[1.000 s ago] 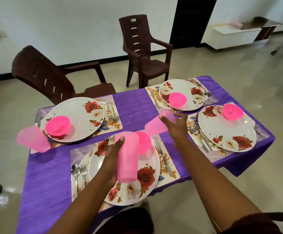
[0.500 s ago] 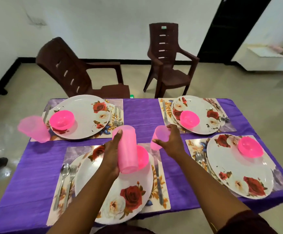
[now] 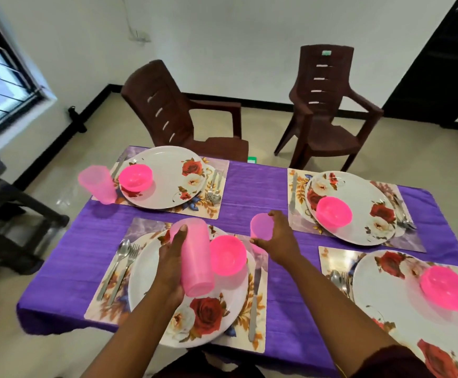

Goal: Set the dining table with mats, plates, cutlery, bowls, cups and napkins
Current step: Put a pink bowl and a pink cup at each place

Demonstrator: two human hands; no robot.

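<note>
Two hands each grip pink cups: the left hand point(image 3: 171, 264) holds a tall stack point(image 3: 195, 257) over the near plate point(image 3: 186, 290), while the right hand point(image 3: 278, 238) curls around a single cup point(image 3: 262, 227) at the mat's point(image 3: 260, 296) far corner, likely setting it down by that place. Another cup point(image 3: 96, 184) already stands at the far-left setting on the purple tabletop point(image 3: 257, 186).

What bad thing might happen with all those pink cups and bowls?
1. The left hand holds a tall pink cup stack right beside the near pink bowl; a bump might knock the bowl across its plate.
2. The right hand grips a single pink cup only around its side, so it may slip or tip over.
3. The far-left cup stands near the table edge and might get knocked off.
</note>
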